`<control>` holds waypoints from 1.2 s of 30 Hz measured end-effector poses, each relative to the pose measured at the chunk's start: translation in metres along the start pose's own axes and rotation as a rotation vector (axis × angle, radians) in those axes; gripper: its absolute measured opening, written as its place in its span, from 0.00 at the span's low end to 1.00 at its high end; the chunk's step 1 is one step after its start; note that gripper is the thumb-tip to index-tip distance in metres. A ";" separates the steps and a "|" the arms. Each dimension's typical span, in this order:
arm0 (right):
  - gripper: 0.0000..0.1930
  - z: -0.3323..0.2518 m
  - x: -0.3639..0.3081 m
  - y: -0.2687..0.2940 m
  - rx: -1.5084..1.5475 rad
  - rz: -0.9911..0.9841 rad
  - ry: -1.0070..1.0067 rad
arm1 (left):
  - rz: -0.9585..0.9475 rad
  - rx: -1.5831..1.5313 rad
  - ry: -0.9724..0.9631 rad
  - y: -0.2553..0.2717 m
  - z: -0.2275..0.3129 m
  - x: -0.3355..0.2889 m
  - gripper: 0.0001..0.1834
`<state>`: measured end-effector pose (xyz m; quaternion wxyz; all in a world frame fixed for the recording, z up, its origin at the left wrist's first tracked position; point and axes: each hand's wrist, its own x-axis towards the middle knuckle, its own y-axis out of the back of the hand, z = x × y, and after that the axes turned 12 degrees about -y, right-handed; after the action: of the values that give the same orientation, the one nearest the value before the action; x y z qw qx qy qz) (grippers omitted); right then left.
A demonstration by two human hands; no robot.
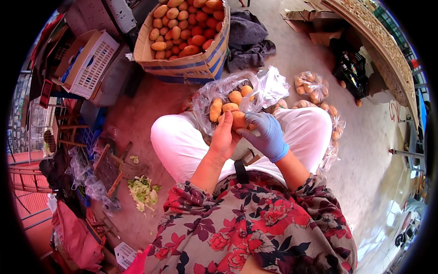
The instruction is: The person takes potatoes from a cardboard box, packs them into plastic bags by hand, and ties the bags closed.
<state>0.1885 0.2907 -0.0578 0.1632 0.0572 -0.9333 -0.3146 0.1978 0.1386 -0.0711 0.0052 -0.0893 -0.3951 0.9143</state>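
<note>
Between my knees, a potato (238,120) is held up by both hands. My bare left hand (222,136) grips it from the left, thumb pointing up along its side. The fingers of my right hand (267,136), in a blue glove, close on its right side. Just beyond lies an opened clear plastic bag (203,102) with several yellowish potatoes (216,109) in it. Its crumpled white end (272,86) spreads to the right. The lower part of the bag is hidden behind my hands and legs.
A large cardboard box (178,68) full of potatoes stands ahead, beside a dark cloth (246,34). Filled, tied bags (312,86) lie by my right knee. At left are a white crate (96,64), a toppled wooden stool (109,171) and leafy scraps (143,192). A board-topped table (383,50) is at right.
</note>
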 end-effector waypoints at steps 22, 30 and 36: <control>0.19 0.102 0.099 -0.135 0.093 -0.262 -0.337 | -0.691 1.677 0.185 0.096 -0.029 0.036 0.10; 0.19 0.126 0.113 -0.132 -0.618 -0.261 -0.049 | -0.557 1.558 -0.099 0.053 0.046 0.066 0.08; 0.15 0.034 0.203 -0.039 -0.327 -0.687 -0.147 | 0.074 0.809 -0.741 0.020 0.166 0.136 0.06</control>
<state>-0.0135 0.2363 -0.0527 -0.0118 0.3169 -0.8066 -0.4989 0.0373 0.0154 0.0043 -0.1323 0.2339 0.0158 0.9631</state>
